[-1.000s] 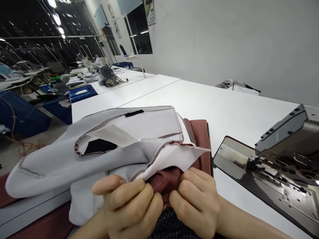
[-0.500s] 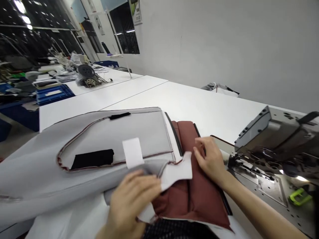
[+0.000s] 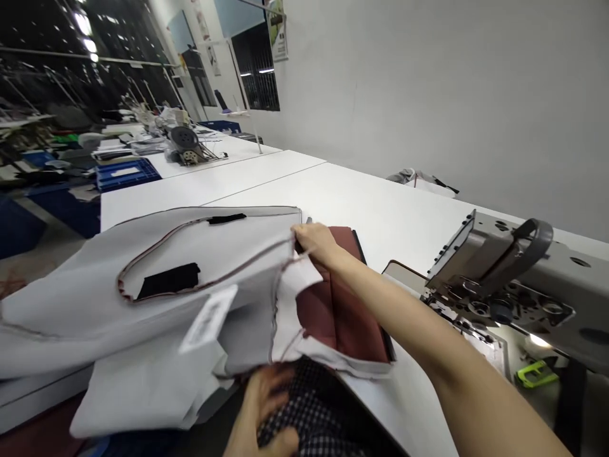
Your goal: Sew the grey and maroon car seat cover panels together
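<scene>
A large sewn seat cover [image 3: 252, 228], grey backing outward, lies across the table with black patches and dark red seams on it. Its maroon leather-like part [image 3: 349, 298] spreads on the right, edged with a black strip. My right hand [image 3: 316, 241] is closed on the cover's upper right edge, the forearm crossing over the maroon part. Down at the table's front edge, my left hand [image 3: 266, 409] is blurred, with fingers apart below the cover's lower edge, in front of a black-and-white checked cloth [image 3: 314, 412]. A white label [image 3: 209, 320] hangs tilted from the cover.
To the right stands a sewing machine [image 3: 533, 273], with a lime-green tool [image 3: 537, 374] beneath its arm. The white table [image 3: 366, 203] runs back to the wall. Farther left are blue crates [image 3: 126, 172] and a machine with a black wheel [image 3: 184, 141].
My right hand has moved left from the maroon part to the cover's edge. My left hand has dropped toward the table's front edge. The cover's near part has been pulled round and the label swings.
</scene>
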Demonstrator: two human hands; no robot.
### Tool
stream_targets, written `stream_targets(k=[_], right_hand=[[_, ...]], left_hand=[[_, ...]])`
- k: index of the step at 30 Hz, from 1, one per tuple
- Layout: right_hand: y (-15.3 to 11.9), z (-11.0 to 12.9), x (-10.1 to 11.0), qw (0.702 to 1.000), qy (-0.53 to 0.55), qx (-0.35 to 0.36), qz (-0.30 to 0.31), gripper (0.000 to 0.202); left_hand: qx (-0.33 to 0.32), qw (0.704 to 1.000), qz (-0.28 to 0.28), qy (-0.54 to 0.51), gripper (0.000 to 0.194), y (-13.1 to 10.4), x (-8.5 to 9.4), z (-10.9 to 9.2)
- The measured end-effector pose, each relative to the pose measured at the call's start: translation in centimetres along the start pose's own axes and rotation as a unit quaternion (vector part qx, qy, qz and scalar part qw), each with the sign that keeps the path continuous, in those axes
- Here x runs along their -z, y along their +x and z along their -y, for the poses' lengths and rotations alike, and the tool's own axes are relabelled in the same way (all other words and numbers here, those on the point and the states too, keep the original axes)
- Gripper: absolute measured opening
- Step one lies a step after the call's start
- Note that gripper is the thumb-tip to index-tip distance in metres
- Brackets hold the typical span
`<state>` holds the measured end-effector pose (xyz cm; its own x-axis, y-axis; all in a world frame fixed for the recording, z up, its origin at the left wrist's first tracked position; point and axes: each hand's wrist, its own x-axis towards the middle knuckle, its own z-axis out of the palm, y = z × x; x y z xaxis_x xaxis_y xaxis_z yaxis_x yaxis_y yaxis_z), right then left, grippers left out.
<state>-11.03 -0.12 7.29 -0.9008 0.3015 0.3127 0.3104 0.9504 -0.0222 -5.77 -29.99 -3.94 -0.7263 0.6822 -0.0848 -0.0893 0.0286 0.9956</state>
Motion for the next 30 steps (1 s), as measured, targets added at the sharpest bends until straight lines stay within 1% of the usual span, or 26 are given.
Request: stream_targets(k=[2,3,4,6,8,10,11,13,14,16,17,19,21,22,24,25,26,27,28,29,30], right_hand=[[0.9,3.0,3.3,1.0,-0.004,0.002,-0.012,0.028],[1.0,4.6,4.9,1.0,-0.006,0.01,-0.018,0.028],[1.0,6.2,6.6,1.0,-0.006,0.018,-0.024,0.027],[0.4,9.4,9.3,0.999,-0.007,0.042,-0.034,0.028],[-0.8,12.2,11.0,0.996,-0.018,0.078,-0.037,0.031],[-2.4,14.7,11.4,0.992,-0.04,0.119,-0.032,0.034],[-3.3,15.9,11.1,0.989,-0.055,0.136,-0.024,0.034],[-5.1,18.1,10.2,0.98,-0.094,0.173,0.002,0.033],[-6.0,19.0,9.8,0.974,-0.113,0.197,0.014,0.033],[-7.3,20.4,9.1,0.961,-0.131,0.24,0.035,0.032],[-7.7,20.7,9.0,0.958,-0.126,0.256,0.038,0.032],[-7.9,20.6,9.2,0.959,-0.105,0.259,0.044,0.034],[-7.5,19.8,9.7,0.964,-0.091,0.242,0.055,0.034],[-7.2,19.3,9.9,0.966,-0.091,0.234,0.06,0.033],[-6.7,18.4,10.1,0.968,-0.101,0.218,0.069,0.029],[-6.5,18.2,10.2,0.969,-0.107,0.212,0.073,0.027],[-6.3,18.2,10.2,0.969,-0.111,0.207,0.078,0.026],[-6.2,18.4,10.2,0.969,-0.112,0.203,0.084,0.024],[-6.2,18.8,10.3,0.969,-0.11,0.203,0.089,0.023],[-6.3,19.3,10.3,0.968,-0.105,0.208,0.093,0.022],[-6.4,20.0,10.4,0.966,-0.099,0.218,0.097,0.021]], left_hand=[[-0.038,0.998,-0.047,-0.017,0.086,1.9,-1.3,-1.5],[-0.045,0.996,-0.068,-0.021,0.088,2.6,-1.9,-2.0],[-0.038,0.995,-0.083,-0.032,0.087,3.0,-2.5,-2.2],[0.013,0.992,-0.1,-0.072,0.08,2.7,-3.5,-2.1],[0.099,0.981,-0.095,-0.134,0.071,1.3,-4.3,-1.6],[0.171,0.963,-0.066,-0.197,0.067,-0.4,-5.0,-1.4],[0.188,0.954,-0.059,-0.227,0.066,-1.1,-5.3,-1.5],[0.191,0.941,-0.059,-0.271,0.061,-2.2,-5.5,-1.9],[0.189,0.94,-0.069,-0.276,0.057,-2.5,-5.4,-2.1],[0.18,0.949,-0.085,-0.245,0.047,-3.2,-4.8,-2.0],[0.172,0.957,-0.083,-0.218,0.043,-3.6,-4.2,-1.6],[0.149,0.974,-0.072,-0.157,0.039,-4.6,-2.9,-0.4],[0.135,0.983,-0.059,-0.106,0.042,-5.7,-1.6,0.9],[0.14,0.985,-0.049,-0.088,0.045,-6.2,-0.8,1.4],[0.142,0.987,-0.043,-0.055,0.048,-7.3,0.7,1.7],[0.123,0.991,-0.045,-0.035,0.046,-7.8,1.6,1.4],[0.086,0.995,-0.052,-0.011,0.041,-8.3,2.5,0.9],[0.028,0.997,-0.072,0.015,0.038,-8.8,3.4,0.0],[-0.041,0.993,-0.107,0.04,0.038,-9.2,4.3,-1.1],[-0.121,0.979,-0.154,0.059,0.038,-9.5,5.2,-2.4],[-0.203,0.952,-0.218,0.073,0.039,-9.6,6.0,-3.7]])
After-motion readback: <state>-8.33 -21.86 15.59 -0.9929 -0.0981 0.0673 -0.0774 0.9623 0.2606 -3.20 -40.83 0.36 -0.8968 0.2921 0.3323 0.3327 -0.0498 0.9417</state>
